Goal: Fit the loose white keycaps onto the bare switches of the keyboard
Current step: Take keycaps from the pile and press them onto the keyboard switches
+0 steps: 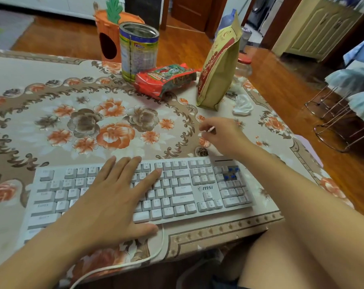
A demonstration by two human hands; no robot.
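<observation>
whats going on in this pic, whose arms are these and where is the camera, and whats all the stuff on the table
There is no machine here. The single picture comes from a camera worn on a person's head, looking forward and down, so the two bare arms are the wearer's own.

The left hand lies flat on a white keyboard at the near edge of a table with a flowered cloth. Near the keyboard's right end a few keys are missing, showing blue switches.

The right hand is raised beyond the keyboard, its fingers pinched on something small and pale; it is too blurred to name.

Further back stand a metal tin, a red snack packet and a tall yellow bag. A crumpled white tissue lies to the right.
</observation>
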